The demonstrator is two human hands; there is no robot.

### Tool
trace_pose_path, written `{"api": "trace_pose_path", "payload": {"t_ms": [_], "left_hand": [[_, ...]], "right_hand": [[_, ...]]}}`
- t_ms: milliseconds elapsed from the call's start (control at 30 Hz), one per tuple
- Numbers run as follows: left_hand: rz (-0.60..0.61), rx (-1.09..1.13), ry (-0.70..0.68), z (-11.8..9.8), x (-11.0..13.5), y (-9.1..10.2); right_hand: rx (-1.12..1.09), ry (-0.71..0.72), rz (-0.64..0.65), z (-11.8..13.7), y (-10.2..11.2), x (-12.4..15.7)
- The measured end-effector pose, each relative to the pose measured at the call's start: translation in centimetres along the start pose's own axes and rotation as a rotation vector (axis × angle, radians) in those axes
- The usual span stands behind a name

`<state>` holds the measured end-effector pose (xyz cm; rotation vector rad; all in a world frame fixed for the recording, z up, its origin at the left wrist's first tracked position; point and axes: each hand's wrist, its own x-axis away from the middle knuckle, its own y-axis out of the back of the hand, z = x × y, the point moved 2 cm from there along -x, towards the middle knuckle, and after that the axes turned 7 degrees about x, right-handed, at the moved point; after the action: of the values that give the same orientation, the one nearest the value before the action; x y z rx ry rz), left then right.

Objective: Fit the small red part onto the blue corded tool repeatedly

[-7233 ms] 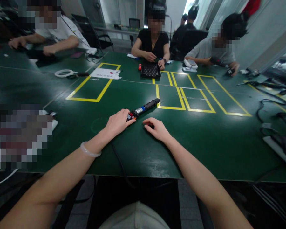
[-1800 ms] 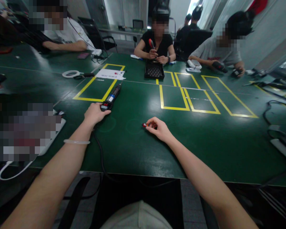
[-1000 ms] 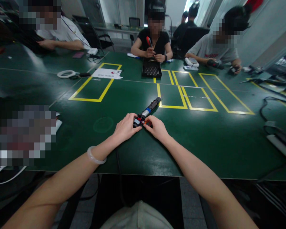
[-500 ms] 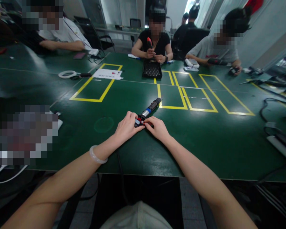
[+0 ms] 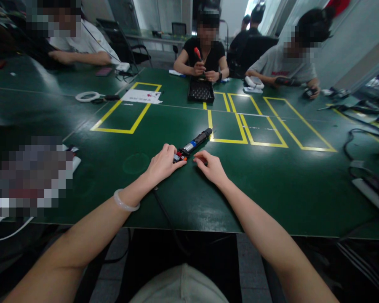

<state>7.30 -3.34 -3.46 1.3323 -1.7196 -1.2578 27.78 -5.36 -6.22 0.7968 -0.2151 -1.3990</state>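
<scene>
A black rod-shaped power tool (image 5: 194,143) with a blue and silver band lies on the green table (image 5: 271,185), pointing away to the right. Its near end carries small red parts (image 5: 179,155). My left hand (image 5: 161,165) is closed on that near end, fingertips on the red parts. My right hand (image 5: 210,166) rests on the table just right of the tool, apart from it, fingers loosely bent with the index finger stretched toward the tool and nothing visible in it. A black cable (image 5: 164,210) runs from under my left hand over the table's near edge.
Yellow tape rectangles (image 5: 126,113) mark the table. At the far side a person holds a red-handled tool over a black tray (image 5: 201,90). A white ring (image 5: 86,97) and a paper sheet (image 5: 140,97) lie far left. Cables (image 5: 360,139) lie at right. Other people sit around.
My right hand has drawn back from the tool's near end, where both hands were pressed together half a second ago. My left hand stays on the tool, which has shifted slightly.
</scene>
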Motion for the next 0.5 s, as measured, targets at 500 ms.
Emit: {"api": "trace_pose_path", "payload": {"t_ms": [500], "left_hand": [[-0.099,0.015,0.293,11.7,-2.7,4.0]], "right_hand": [[0.017,-0.004,0.020,-0.8,0.3,-0.1]]}}
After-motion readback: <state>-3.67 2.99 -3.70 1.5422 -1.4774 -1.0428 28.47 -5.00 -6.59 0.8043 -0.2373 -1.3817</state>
